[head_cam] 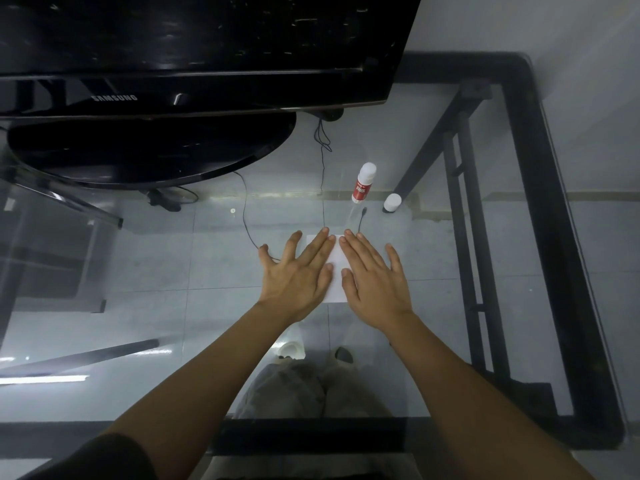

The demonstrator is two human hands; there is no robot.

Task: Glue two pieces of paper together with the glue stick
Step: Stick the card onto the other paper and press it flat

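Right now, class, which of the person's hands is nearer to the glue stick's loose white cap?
Right. The right hand lies flat on the paper, its fingers reaching toward the cap, beyond it and slightly right. The left hand presses the paper's other side, farther away.

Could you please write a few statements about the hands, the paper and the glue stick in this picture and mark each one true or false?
1. Both hands lie flat, palms down, on the white paper. True: the left hand and the right hand press on it side by side.
2. The glue stick is held in the right hand. False: it stands upright on the glass table, beyond the fingertips.
3. The glue stick's cap is off. True: the white cap stands apart, to the right of the stick.
4. The paper lies on the monitor's base. False: it lies on the glass, nearer the person than the monitor.
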